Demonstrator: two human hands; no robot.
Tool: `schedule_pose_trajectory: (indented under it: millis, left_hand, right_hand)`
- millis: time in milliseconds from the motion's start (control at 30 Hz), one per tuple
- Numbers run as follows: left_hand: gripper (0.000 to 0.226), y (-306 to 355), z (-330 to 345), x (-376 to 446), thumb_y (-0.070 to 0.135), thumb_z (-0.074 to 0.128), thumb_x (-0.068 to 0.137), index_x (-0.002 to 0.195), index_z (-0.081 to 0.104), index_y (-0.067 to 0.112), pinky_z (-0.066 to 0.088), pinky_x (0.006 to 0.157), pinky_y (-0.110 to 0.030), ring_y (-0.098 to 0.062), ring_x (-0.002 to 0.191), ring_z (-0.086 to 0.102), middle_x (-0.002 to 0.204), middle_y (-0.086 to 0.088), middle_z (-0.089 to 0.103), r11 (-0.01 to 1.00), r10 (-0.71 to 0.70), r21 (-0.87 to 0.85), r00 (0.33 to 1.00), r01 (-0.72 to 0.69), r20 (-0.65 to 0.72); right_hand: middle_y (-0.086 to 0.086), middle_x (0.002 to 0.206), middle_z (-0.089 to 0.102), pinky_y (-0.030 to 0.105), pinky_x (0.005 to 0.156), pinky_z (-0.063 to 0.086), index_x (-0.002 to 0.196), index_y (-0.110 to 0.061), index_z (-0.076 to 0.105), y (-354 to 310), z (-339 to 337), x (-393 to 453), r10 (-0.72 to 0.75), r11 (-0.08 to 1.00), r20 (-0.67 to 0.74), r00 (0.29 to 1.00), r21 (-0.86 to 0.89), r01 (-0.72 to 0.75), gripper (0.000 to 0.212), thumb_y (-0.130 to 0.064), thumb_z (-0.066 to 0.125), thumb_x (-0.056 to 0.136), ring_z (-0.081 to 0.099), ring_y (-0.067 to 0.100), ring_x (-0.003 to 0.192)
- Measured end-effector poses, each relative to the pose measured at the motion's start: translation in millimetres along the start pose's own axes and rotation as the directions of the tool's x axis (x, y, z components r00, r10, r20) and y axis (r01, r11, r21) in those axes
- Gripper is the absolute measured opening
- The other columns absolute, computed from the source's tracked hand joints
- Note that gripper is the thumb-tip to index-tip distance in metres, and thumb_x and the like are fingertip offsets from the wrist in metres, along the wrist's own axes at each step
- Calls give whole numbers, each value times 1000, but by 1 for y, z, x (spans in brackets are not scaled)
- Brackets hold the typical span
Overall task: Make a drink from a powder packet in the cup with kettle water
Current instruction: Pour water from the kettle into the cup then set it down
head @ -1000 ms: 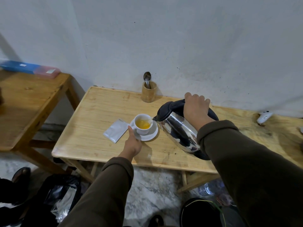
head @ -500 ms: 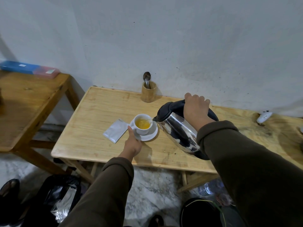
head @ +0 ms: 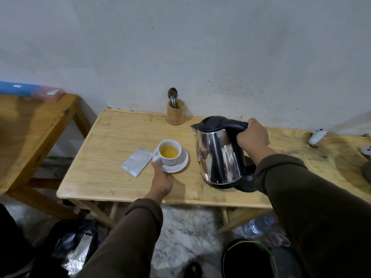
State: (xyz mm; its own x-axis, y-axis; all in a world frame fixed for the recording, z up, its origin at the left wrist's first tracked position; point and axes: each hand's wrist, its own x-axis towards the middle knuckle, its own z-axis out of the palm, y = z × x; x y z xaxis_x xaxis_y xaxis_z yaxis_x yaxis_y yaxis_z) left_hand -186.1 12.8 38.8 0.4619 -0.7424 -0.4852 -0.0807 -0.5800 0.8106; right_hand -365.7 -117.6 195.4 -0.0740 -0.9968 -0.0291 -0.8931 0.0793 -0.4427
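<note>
A white cup holding yellow-orange liquid stands on a white saucer on the light wooden table. My left hand touches the saucer's near-left rim with its fingers. A silver powder packet lies flat just left of the saucer. The steel kettle with a black lid stands upright to the right of the cup, on or just above its black base. My right hand grips its black handle.
A wooden holder with a spoon stands at the back by the wall. White controllers lie at the far right. A second wooden table with a blue-and-pink box is on the left. Bags and a bottle lie on the floor.
The kettle was tipped with its spout over the cup; it has swung back upright and moved to the right. My left hand has stayed at the saucer.
</note>
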Motion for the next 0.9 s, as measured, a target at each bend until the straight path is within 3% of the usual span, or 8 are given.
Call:
schedule_pose_trajectory:
  millis: [33,133,200,267,400,567,900]
  left_hand:
    - [84,-1,2,0,29,43,89,152,-11,12,32,107,-39,-32,128,45,147,-13,37,1000,-1,-11,1000,1,-16]
    - [70,-8,7,4,7,40,93,151,1,5,30,106,-34,-22,126,38,145,-9,29,989,77,126,997,-76,1]
    - [67,-14,11,11,7,40,93,150,6,-1,25,113,-35,-34,141,26,157,-20,10,960,61,273,997,-69,38]
    - [72,-14,18,11,10,40,94,151,-2,0,21,118,-38,-37,146,16,159,-21,-8,939,19,342,998,-37,56]
    - [76,-10,33,11,12,38,96,149,-15,1,5,121,-42,-33,149,-1,158,-16,-23,932,-31,362,999,17,32]
    - [74,-13,50,19,18,34,99,149,-18,4,6,121,-48,-34,148,6,159,-10,-24,950,-81,300,996,90,-43]
    - [75,-18,59,21,21,37,98,150,-14,5,6,119,-54,-32,149,8,159,-9,-23,928,-95,352,991,121,-90]
  right_hand:
    - [16,104,60,52,98,44,108,-9,49,5,-2,1,32,999,-16,999,38,-31,28,-4,52,82,56,38,104]
    - [8,84,51,53,98,45,96,-13,45,23,-8,1,117,984,-64,991,144,-107,18,-3,52,81,56,38,95]
    - [5,81,49,53,97,45,90,-16,42,36,-11,1,188,963,-107,976,217,-162,20,-2,51,80,53,34,86]
    - [5,86,51,52,98,46,88,-18,43,48,-13,-1,273,925,-149,950,310,-218,21,-2,51,78,52,31,83]
    - [4,90,58,51,96,47,88,-21,45,73,-17,-2,434,820,-180,883,485,-304,19,-6,52,78,59,33,90]
    - [7,92,62,53,93,48,85,-22,43,99,-15,-8,530,740,-193,826,581,-339,18,-7,51,78,60,35,87]
    - [9,98,64,53,96,48,83,-24,42,116,2,-14,600,656,-172,782,665,-356,28,0,53,73,62,34,90]
